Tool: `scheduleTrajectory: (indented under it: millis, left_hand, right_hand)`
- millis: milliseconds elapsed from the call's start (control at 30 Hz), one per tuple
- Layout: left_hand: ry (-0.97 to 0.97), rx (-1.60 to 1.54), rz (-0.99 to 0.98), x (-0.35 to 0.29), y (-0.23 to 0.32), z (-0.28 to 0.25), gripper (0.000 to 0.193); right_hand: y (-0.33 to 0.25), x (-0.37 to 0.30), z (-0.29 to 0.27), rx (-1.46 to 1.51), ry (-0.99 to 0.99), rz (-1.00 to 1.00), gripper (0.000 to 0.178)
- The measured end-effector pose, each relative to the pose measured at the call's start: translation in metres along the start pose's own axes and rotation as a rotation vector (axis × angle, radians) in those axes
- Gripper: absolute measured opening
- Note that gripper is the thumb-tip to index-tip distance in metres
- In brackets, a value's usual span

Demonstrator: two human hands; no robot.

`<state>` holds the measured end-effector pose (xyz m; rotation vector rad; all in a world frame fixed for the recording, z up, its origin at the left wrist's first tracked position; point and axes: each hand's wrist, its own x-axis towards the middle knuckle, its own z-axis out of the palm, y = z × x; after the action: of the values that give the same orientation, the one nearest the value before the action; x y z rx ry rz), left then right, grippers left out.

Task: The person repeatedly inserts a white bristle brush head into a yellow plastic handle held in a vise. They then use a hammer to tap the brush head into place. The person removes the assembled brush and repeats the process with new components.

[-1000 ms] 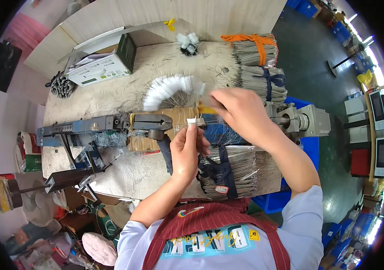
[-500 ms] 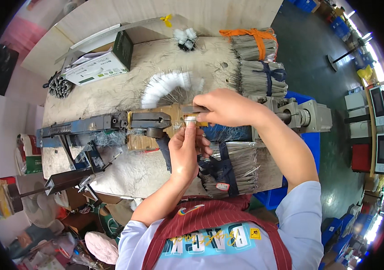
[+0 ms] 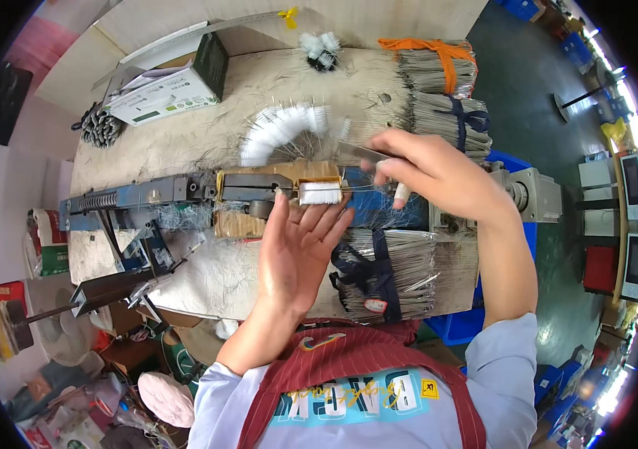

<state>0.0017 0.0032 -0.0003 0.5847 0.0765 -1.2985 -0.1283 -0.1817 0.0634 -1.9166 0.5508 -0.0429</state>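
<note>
My left hand [image 3: 292,251] is open, palm up, with its fingers stretched just under a strip of white bristles [image 3: 321,194]. The bristles sit in a small brass-coloured frame [image 3: 319,179] in the middle of a long bench machine. A dark clamp jaw [image 3: 257,185] meets the frame's left end, and thin wires [image 3: 367,188] run from its right side. My right hand [image 3: 435,172] is closed on a flat grey metal strip [image 3: 361,153], whose tip points left above the machine. White wrapping covers one of its fingers.
Finished-looking white brushes [image 3: 281,131] lie in an arc behind the machine. Bundles of metal wires [image 3: 438,67] are stacked at the right; another tied wire bundle [image 3: 408,277] lies near me. A carton [image 3: 176,93] stands at the far left, and a crank-like arm [image 3: 109,292] juts out front-left.
My left hand has let go of the bristles and opened beneath them. My right hand has moved right, away from the frame, with the metal strip. The white bristle strip now shows more fully.
</note>
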Motion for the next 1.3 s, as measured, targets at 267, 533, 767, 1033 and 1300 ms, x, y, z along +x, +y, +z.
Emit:
scheduleTrajectory:
  millis: [267, 533, 767, 1033, 1300]
  left_hand:
    - [0.015, -0.193, -0.053, 0.0, -0.004, -0.008, 0.052]
    - [-0.022, 0.006, -0.01, -0.001, -0.003, -0.004, 0.059]
    - [-0.053, -0.021, 0.01, -0.001, -0.004, -0.006, 0.064]
    - [-0.043, 0.067, 0.019, -0.004, 0.0, 0.0, 0.065]
    - [-0.075, 0.083, -0.073, -0.006, 0.012, 0.0, 0.057]
  right_hand:
    - [0.017, 0.001, 0.075, -0.6, 0.406, -0.533, 0.015]
    - [0.009, -0.004, 0.057, -0.293, 0.527, -0.394, 0.012]
    - [0.008, -0.015, 0.065, -0.497, 0.519, -0.23, 0.015]
    - [-0.008, -0.016, 0.086, -0.921, 0.375, -0.364, 0.04]
    - [-0.013, -0.012, 0.083, -1.126, 0.329, -0.368, 0.045]
